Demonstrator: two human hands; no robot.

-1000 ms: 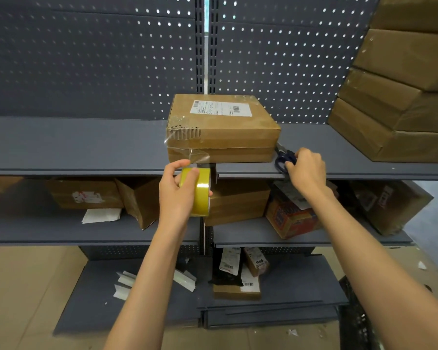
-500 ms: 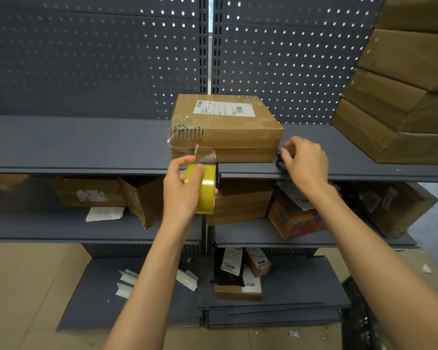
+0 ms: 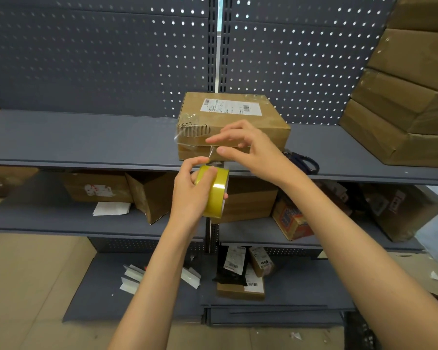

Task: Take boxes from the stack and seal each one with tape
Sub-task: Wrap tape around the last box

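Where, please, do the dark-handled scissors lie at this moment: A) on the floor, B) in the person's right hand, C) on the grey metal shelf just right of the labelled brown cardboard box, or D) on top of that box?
C: the dark-handled scissors lie on the grey metal shelf beside the labelled brown cardboard box, while the right hand pinches clear tape.

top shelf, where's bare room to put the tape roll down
Free: the long stretch of top shelf left of the labelled box. Crowded: right of the box, scissors lie before the box stack.
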